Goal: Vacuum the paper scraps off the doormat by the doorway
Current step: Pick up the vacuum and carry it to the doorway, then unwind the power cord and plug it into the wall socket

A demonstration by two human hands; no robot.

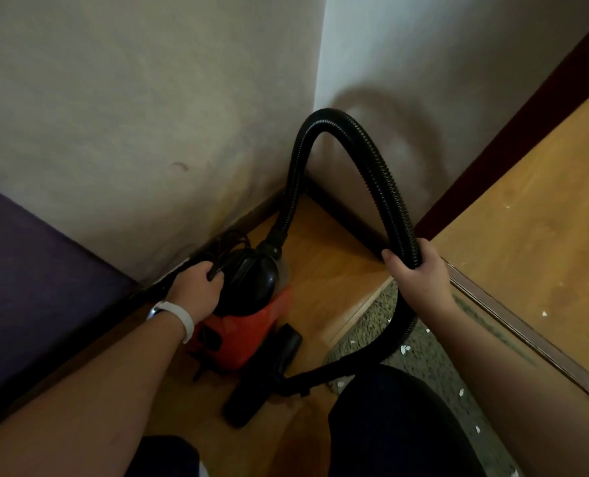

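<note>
A small red and black vacuum cleaner (pixel 248 315) stands on the wooden floor in the wall corner. My left hand (pixel 198 287) grips the black cord bundle (pixel 229 247) at its top rear. Its ribbed black hose (pixel 324 122) arches up and comes down to my right hand (pixel 420 273), which grips it. The hose runs on to a black floor nozzle (pixel 262 376) lying beside the vacuum. The grey-green doormat (pixel 420 359) lies to the right, strewn with white paper scraps (pixel 405 349).
Plastered walls meet in a corner just behind the vacuum. A dark purple surface (pixel 27 277) fills the left. A wooden door (pixel 541 215) and metal threshold strip (pixel 513 321) lie on the right, with more scraps on it. My dark-trousered knee (pixel 392 418) is over the mat.
</note>
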